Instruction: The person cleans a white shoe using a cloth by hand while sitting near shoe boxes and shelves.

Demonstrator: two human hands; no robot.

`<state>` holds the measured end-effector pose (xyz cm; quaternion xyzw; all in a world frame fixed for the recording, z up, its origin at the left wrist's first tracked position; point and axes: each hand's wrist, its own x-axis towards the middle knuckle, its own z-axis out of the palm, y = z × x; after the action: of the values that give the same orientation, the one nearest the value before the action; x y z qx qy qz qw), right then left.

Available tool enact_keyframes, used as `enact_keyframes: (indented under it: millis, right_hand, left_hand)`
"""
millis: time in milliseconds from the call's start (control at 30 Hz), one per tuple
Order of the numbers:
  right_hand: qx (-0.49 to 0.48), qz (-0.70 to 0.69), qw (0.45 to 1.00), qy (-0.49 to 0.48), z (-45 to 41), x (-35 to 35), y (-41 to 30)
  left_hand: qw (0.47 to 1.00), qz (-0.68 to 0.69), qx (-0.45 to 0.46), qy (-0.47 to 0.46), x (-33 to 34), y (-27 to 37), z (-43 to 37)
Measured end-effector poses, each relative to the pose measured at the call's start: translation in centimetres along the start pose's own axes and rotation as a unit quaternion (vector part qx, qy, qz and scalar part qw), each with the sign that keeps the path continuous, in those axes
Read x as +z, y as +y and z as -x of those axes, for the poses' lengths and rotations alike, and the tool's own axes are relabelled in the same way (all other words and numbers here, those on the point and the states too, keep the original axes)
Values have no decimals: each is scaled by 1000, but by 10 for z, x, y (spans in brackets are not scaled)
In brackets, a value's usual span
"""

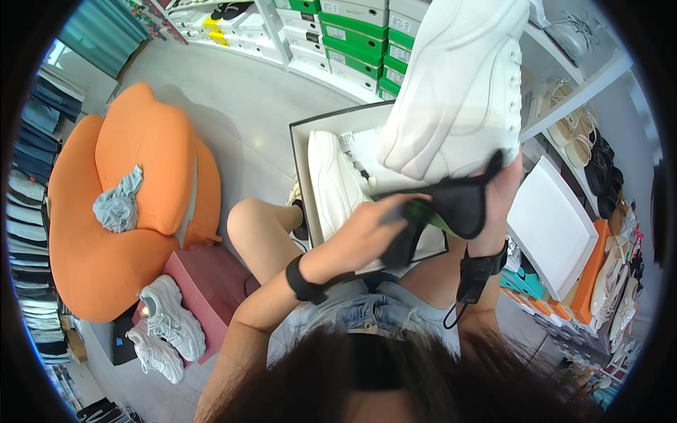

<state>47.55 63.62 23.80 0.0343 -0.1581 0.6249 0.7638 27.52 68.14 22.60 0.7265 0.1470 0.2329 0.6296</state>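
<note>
In my left hand point(370, 227) is a black fabric piece point(460, 203) with a green inner side and a narrow strap end. Motion blurs part of it, so its exact kind is unclear. My right hand point(500, 193) holds up a large-looking white sneaker point(455, 95), close to the camera, with its lace eyelets facing right. The black piece crosses in front of my right palm, next to the sneaker's lower end. Below the hands, an open shoebox point(299, 158) with a dark rim rests at my lap. A second white sneaker point(330, 180) lies inside along its left wall.
To the left stand an orange upholstered chair point(143, 158) with a crumpled grey-blue cloth point(119, 206), a maroon box point(206, 285) and a pair of grey-white sneakers point(172, 317). Stacked green and white shoeboxes point(354, 42) line the back. A white box lid point(552, 227) leans at right near shoe shelves.
</note>
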Motion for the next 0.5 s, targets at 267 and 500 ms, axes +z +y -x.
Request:
enact_keyframes:
  millis: [267, 500]
  right_hand:
    - [26, -114, 993, 15, 10, -1, 5]
    - [95, 11, 994, 59, 12, -2, 24]
  left_hand:
    - [785, 581, 58, 209, -70, 55, 6]
    - [887, -189, 313, 284, -96, 58, -13]
